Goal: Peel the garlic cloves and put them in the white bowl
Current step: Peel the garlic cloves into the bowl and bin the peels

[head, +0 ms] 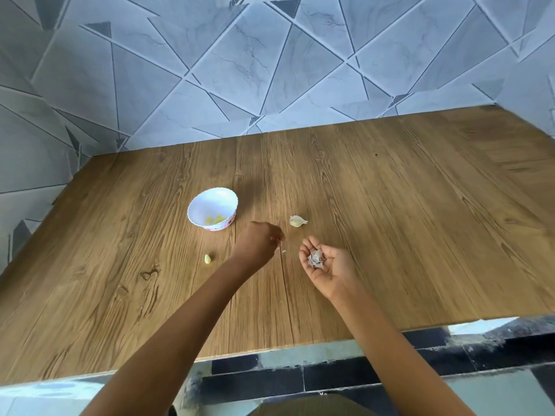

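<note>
right hand (326,265) cupped open w/ skins (316,259), left hand (260,243) curled – cant tell if holding anything – so we'd pinch scraps (283,251) slowly, palm level.

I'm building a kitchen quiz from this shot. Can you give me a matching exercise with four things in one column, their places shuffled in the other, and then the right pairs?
Things
1. skins
2. unpeeled clove
3. loose peeled clove
4. bowl

Places
A. on the table, left of the left hand
B. lying in the upturned right hand
C. on the table, holding yellow peeled pieces
D. on the table, beyond the right hand

Pairs: 1-B, 2-D, 3-A, 4-C
</note>
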`<act>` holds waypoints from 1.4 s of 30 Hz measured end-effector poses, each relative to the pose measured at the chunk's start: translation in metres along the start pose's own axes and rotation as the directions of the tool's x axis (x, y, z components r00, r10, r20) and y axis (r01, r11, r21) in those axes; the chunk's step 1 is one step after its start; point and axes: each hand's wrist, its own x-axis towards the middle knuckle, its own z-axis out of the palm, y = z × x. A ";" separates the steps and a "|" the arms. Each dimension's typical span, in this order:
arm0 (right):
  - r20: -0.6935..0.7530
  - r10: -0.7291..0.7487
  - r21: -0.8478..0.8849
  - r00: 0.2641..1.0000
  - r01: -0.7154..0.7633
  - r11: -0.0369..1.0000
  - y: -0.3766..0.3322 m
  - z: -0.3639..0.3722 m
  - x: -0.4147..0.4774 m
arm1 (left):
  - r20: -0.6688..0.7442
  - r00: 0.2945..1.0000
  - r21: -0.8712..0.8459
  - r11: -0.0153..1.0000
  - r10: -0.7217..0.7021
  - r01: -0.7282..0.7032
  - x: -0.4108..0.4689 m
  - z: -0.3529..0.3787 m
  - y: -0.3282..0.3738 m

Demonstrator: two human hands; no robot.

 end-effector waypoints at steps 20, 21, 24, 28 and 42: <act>0.012 0.041 -0.022 0.999 -0.041 0.999 0.002 0.004 0.007 | 0.178 0.984 -0.607 0.785 -0.018 0.124 0.013 -0.025 -0.004; 0.011 0.055 -0.006 0.998 -0.055 0.998 0.003 0.005 0.007 | 0.181 0.983 -0.567 0.820 0.034 0.076 0.013 -0.027 0.003; 0.025 0.087 0.037 0.996 -0.088 0.995 0.007 0.009 0.007 | 0.147 0.971 -0.322 0.937 0.189 -0.134 0.003 -0.018 0.023; 0.002 0.075 0.040 0.997 -0.075 0.996 0.006 0.011 0.007 | 0.045 0.980 -0.302 0.938 0.193 -0.171 -0.002 -0.010 0.029; 0.028 0.071 0.038 0.997 -0.072 0.997 0.004 0.009 0.005 | -0.027 0.989 -0.407 0.902 0.147 -0.145 -0.005 -0.017 0.019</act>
